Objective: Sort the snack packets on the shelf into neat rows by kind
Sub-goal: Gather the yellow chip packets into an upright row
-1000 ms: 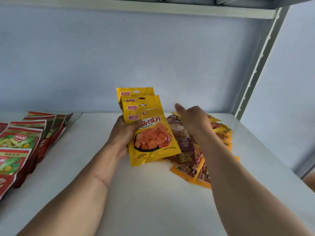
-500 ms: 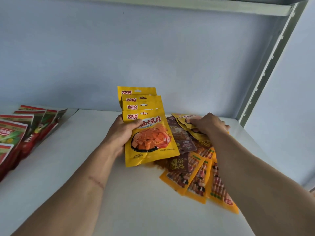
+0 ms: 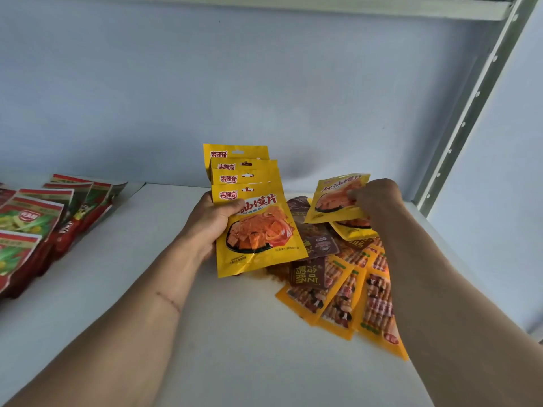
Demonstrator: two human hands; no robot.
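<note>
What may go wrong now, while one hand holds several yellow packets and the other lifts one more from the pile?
1. The left hand grips the fanned yellow stack at one edge only; a packet might slide out.
2. The right hand pinches the lifted yellow packet over the mixed pile; overlapping packets may be dragged or scattered.
3. A similar yellow packet lies partly buried and might be missed.

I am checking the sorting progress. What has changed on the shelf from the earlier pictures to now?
The right hand reached into the mixed pile, pinched one yellow packet and lifted it off, tilted. Another like it now shows beneath. The left hand keeps holding its fan of yellow packets upright. The red and green packets on the left stayed in their row.
</note>
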